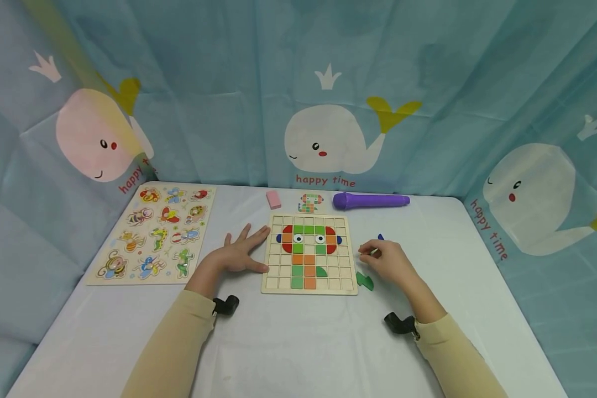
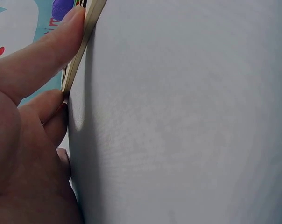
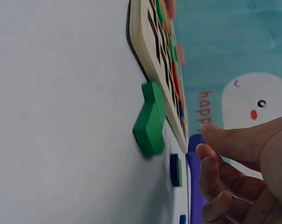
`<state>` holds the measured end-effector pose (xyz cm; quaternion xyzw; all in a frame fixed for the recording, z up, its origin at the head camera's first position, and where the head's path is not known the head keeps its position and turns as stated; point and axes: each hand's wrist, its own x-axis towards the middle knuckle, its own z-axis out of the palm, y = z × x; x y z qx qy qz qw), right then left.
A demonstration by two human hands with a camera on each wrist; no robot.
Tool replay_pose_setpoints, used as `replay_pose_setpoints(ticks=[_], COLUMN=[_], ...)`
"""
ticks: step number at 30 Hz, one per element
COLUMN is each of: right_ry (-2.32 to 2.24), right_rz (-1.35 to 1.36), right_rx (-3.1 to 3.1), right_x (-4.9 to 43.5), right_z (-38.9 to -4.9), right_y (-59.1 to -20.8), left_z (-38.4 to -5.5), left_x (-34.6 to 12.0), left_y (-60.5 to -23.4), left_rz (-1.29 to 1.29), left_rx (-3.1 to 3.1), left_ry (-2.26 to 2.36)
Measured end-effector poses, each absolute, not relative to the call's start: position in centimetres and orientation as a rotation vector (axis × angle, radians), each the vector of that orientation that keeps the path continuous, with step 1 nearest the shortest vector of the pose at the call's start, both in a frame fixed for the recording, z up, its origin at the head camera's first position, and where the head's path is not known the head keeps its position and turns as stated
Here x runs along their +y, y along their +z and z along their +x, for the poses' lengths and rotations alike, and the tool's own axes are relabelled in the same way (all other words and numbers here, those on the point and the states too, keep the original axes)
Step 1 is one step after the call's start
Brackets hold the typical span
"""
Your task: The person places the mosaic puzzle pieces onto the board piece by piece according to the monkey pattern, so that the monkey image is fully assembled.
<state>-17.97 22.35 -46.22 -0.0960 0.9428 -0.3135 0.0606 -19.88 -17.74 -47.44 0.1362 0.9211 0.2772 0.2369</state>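
Observation:
A wooden grid board [image 1: 281,282] lies mid-table, with red, green, orange and blue pieces forming a figure with two eye pieces. My left hand [image 1: 239,254] has its fingers spread, its thumb and fingertips touching the board's left edge. Just off the right edge, my right hand [image 1: 388,262] hovers with fingers loosely bent; in the right wrist view its thumb and index tip are close together, with nothing visible between them. Green pieces [image 3: 150,126] lie beside the board's near right corner. Past them are a blue and green piece [image 3: 175,170] and a small blue piece [image 3: 182,219].
Behind the board lie a pink block [image 1: 273,199], a small pattern card [image 1: 310,203] and a purple microphone-shaped object [image 1: 373,201]. An insect picture board [image 1: 151,235] is at the left. A blue whale-print curtain [image 1: 219,132] borders the white table [image 1: 303,342].

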Motion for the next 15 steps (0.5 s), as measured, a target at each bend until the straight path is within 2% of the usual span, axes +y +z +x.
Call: replay_pose_setpoints(ticks=[15], right_ry=[-0.959], right_rz=[-0.204], right_rx=[2.901], right_x=[26.6], right_z=[-17.6], right_y=[-46.0], left_z=[-19.8], left_x=[-17.6], left_y=[-47.5], left_rz=[0.378], left_rx=[2.508], left_ry=[0.782])
